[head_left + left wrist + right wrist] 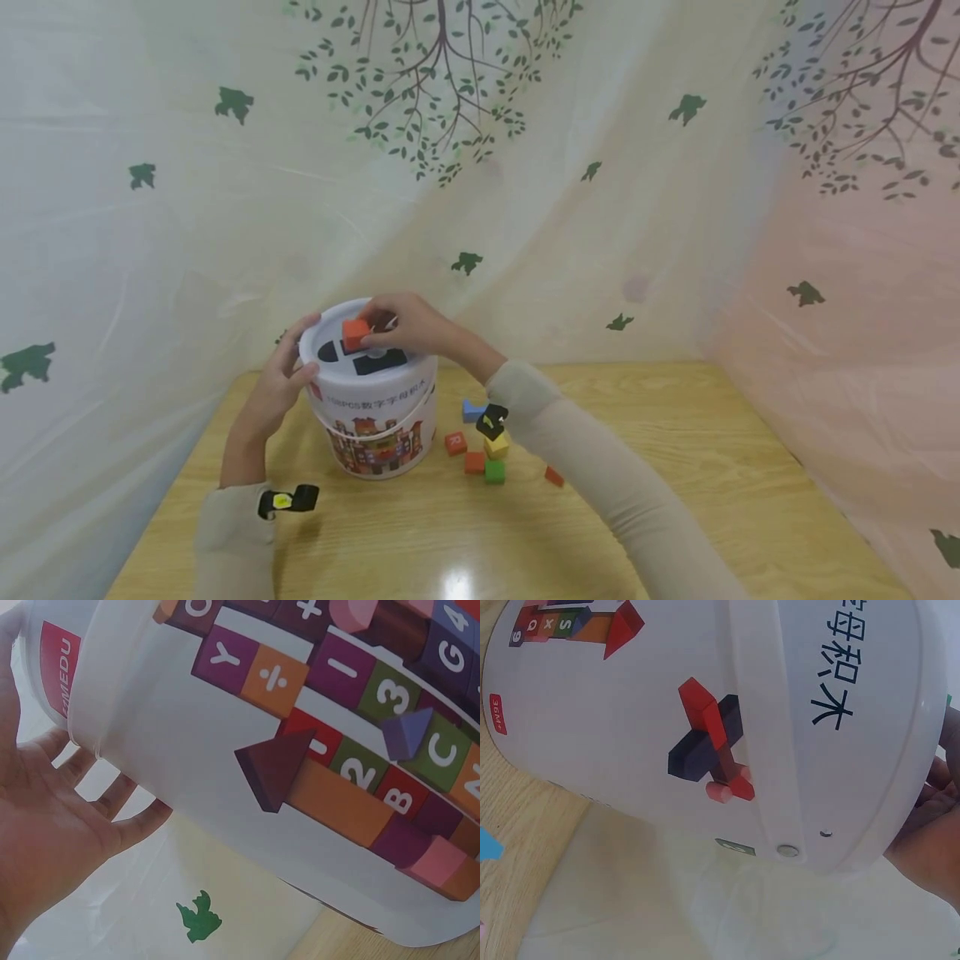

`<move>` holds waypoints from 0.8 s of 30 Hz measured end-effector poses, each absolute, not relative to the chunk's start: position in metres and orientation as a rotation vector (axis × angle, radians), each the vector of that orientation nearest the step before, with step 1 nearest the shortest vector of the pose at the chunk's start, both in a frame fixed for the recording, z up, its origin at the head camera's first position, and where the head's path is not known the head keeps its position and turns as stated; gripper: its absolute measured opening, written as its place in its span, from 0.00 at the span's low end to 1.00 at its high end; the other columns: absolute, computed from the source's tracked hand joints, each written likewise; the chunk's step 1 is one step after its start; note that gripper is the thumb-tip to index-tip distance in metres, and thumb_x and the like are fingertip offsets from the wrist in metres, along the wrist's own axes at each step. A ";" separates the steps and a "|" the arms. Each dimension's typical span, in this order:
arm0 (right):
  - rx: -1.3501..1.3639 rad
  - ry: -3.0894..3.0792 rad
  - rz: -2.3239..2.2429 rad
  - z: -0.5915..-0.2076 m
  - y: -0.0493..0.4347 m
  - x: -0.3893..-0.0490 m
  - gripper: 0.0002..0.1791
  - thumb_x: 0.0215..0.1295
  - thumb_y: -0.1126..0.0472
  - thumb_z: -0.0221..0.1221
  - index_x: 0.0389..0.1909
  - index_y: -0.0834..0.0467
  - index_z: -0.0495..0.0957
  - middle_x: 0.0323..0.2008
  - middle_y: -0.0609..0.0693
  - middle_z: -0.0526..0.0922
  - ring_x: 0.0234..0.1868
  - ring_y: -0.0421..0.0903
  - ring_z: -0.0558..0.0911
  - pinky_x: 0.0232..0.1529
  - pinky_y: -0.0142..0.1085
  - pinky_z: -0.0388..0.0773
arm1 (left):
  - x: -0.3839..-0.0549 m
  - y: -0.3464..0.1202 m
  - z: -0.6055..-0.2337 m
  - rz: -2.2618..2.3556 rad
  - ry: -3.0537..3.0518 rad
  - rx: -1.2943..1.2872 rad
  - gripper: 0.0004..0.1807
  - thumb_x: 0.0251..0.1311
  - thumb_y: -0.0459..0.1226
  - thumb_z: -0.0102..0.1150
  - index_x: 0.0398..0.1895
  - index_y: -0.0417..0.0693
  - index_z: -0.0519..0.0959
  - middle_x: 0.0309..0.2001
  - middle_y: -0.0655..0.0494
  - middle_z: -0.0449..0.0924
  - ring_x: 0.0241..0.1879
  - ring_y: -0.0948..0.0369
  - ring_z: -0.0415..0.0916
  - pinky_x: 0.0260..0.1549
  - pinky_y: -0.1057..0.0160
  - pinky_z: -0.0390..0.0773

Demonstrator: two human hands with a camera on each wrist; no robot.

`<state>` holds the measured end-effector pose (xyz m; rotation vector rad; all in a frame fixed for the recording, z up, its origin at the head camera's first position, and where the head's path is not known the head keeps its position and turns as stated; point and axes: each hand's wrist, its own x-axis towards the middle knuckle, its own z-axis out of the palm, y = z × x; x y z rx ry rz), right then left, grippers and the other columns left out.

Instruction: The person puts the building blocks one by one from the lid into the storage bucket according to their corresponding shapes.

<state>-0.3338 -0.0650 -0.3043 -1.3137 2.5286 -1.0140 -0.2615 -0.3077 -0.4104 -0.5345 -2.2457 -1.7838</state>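
One red cubic block (356, 334): right hand (408, 324) pinches it over white lidded bucket (375, 390), tabletop's (690, 433) far-left corner; left hand (276, 387), fingers outstretched, touches bucket.

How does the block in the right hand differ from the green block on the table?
The held block is red, unlike the green block. The right hand pinches the held block at the lid, while the green block rests unheld on the table. Both look roughly cube-shaped.
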 end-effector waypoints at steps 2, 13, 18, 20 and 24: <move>-1.302 2.526 -1.018 -0.304 -0.066 -0.332 0.21 0.65 0.59 0.68 0.57 0.59 0.81 0.52 0.52 0.86 0.51 0.42 0.83 0.53 0.26 0.78 | -0.262 -0.307 -0.411 -1.783 -2.241 -0.536 0.38 0.73 0.36 0.51 0.82 0.58 0.50 0.78 0.42 0.52 0.70 0.67 0.56 0.67 0.25 0.50; -1.301 2.557 -0.987 -0.308 -0.068 -0.331 0.22 0.65 0.59 0.68 0.59 0.58 0.81 0.51 0.50 0.86 0.52 0.42 0.83 0.53 0.25 0.77 | -0.261 -0.308 -0.411 -1.753 -2.248 -0.526 0.37 0.74 0.37 0.51 0.82 0.58 0.51 0.75 0.49 0.57 0.68 0.67 0.59 0.64 0.52 0.64; -1.292 2.546 -1.023 -0.309 -0.066 -0.332 0.24 0.65 0.61 0.68 0.61 0.61 0.79 0.51 0.54 0.86 0.52 0.45 0.84 0.53 0.26 0.78 | -0.261 -0.307 -0.411 -1.759 -2.233 -0.536 0.37 0.74 0.36 0.51 0.82 0.57 0.51 0.74 0.50 0.58 0.67 0.66 0.60 0.59 0.65 0.65; -1.291 2.538 -1.032 -0.309 -0.066 -0.332 0.24 0.65 0.61 0.68 0.61 0.62 0.79 0.51 0.54 0.86 0.52 0.46 0.84 0.53 0.26 0.78 | -0.261 -0.306 -0.411 -1.751 -2.235 -0.538 0.37 0.74 0.35 0.50 0.82 0.57 0.51 0.75 0.49 0.57 0.68 0.66 0.60 0.58 0.66 0.66; -1.287 2.534 -1.034 -0.308 -0.062 -0.331 0.24 0.66 0.60 0.67 0.62 0.61 0.78 0.52 0.54 0.86 0.53 0.46 0.83 0.53 0.27 0.78 | -0.260 -0.306 -0.410 -1.727 -2.256 -0.531 0.37 0.74 0.36 0.50 0.82 0.58 0.51 0.75 0.47 0.57 0.68 0.67 0.59 0.61 0.58 0.66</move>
